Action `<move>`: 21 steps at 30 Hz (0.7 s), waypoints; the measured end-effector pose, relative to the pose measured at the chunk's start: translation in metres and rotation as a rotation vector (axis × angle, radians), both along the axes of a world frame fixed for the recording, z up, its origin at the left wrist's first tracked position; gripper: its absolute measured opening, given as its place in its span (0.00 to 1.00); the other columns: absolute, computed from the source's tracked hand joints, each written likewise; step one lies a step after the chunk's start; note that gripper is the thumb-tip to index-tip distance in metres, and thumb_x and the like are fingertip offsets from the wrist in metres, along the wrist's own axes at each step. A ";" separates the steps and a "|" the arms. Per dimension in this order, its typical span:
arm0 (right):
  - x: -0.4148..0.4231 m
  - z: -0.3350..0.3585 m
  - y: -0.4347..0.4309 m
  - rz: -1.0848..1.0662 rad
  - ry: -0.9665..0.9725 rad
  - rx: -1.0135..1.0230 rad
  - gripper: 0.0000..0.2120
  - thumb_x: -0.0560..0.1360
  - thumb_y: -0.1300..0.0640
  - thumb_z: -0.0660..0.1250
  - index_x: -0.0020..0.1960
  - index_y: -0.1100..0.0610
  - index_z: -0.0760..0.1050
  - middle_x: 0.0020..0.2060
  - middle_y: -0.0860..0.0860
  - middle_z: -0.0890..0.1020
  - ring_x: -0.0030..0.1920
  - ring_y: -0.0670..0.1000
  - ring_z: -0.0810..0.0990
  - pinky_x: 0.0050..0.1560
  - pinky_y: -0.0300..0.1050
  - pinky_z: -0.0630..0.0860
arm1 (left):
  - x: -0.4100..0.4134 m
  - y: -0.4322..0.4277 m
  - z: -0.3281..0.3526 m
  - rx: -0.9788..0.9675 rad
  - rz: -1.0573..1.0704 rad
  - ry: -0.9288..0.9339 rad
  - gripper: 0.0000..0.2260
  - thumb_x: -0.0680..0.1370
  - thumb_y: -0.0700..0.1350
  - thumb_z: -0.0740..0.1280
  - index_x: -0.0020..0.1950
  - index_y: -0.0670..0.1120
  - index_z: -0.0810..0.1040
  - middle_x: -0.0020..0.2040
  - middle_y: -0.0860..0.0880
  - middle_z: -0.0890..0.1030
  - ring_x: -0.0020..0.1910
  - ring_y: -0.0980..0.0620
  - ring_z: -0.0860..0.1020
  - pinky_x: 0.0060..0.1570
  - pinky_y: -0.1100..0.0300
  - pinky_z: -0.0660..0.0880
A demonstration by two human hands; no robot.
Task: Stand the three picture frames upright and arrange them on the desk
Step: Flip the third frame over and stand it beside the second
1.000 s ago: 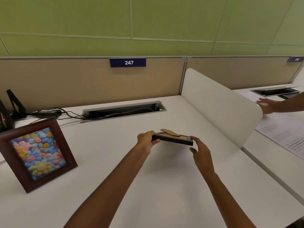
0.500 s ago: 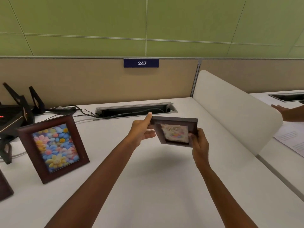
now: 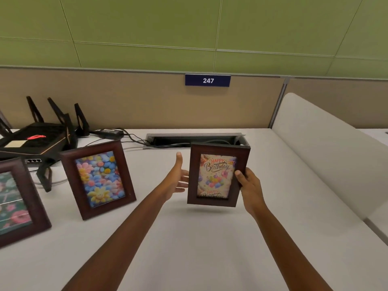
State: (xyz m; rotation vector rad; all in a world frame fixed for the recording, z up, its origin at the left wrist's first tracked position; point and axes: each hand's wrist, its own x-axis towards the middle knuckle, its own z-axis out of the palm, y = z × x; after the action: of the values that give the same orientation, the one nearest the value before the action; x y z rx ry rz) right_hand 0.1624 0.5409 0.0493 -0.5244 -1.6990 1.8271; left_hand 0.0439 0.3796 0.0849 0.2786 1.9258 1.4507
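A dark wooden frame with a "Happy Birthday" picture (image 3: 216,177) is held upright just above the white desk (image 3: 210,248), its picture facing me. My right hand (image 3: 248,190) grips its right edge. My left hand (image 3: 178,179) is beside its left edge with fingers spread; its fingertips reach behind the frame, and contact is hidden. A second frame with colourful flowers (image 3: 98,178) stands leaning back to the left. A third frame with a green and pink floral picture (image 3: 15,202) stands at the far left, partly cut off.
A black router with antennas (image 3: 39,139) and its cables sit at the back left. An open cable tray (image 3: 195,139) runs along the rear. A white curved divider (image 3: 327,156) bounds the desk on the right. A tan partition with sign 247 (image 3: 207,80) stands behind.
The birthday frame went from lying flat, back up, to upright in portrait with its picture toward me. My left hand has opened and slipped beside it. My view shifted left, showing the third frame.
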 end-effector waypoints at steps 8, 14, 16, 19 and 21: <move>-0.032 -0.012 -0.017 0.141 -0.122 0.018 0.07 0.78 0.55 0.56 0.54 0.52 0.70 0.46 0.46 0.79 0.45 0.43 0.79 0.38 0.30 0.78 | -0.015 -0.017 -0.020 0.270 0.184 -0.100 0.32 0.76 0.64 0.40 0.65 0.47 0.70 0.68 0.41 0.72 0.65 0.40 0.71 0.66 0.45 0.67; -0.064 -0.015 -0.025 0.186 -0.133 0.033 0.08 0.78 0.56 0.55 0.55 0.55 0.69 0.49 0.50 0.78 0.44 0.44 0.78 0.36 0.29 0.78 | -0.029 -0.023 -0.036 0.384 0.290 -0.148 0.30 0.76 0.64 0.39 0.59 0.51 0.73 0.66 0.42 0.74 0.60 0.44 0.73 0.66 0.45 0.66; -0.075 -0.015 -0.028 0.197 -0.143 0.040 0.09 0.78 0.56 0.55 0.56 0.56 0.70 0.50 0.51 0.78 0.45 0.45 0.79 0.36 0.31 0.78 | -0.035 -0.023 -0.038 0.414 0.321 -0.138 0.28 0.76 0.64 0.39 0.58 0.52 0.73 0.64 0.43 0.75 0.58 0.45 0.74 0.66 0.45 0.65; -0.091 -0.015 -0.030 0.204 -0.166 0.046 0.11 0.78 0.56 0.55 0.58 0.58 0.69 0.52 0.51 0.77 0.48 0.49 0.78 0.42 0.35 0.77 | -0.044 -0.021 -0.040 0.425 0.354 -0.099 0.26 0.76 0.63 0.39 0.48 0.57 0.75 0.56 0.48 0.76 0.46 0.52 0.76 0.58 0.49 0.67; -0.099 -0.015 -0.029 0.214 -0.164 0.046 0.09 0.78 0.56 0.55 0.56 0.57 0.69 0.51 0.51 0.77 0.47 0.48 0.78 0.42 0.35 0.76 | -0.050 -0.020 -0.039 0.431 0.364 -0.095 0.25 0.77 0.63 0.39 0.45 0.58 0.74 0.53 0.50 0.75 0.42 0.54 0.76 0.55 0.51 0.67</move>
State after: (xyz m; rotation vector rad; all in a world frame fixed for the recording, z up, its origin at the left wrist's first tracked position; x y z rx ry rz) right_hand 0.0636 0.5116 0.0348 -0.5012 -1.9676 1.9325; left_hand -0.0064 0.3598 0.0458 0.0492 1.6283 2.0807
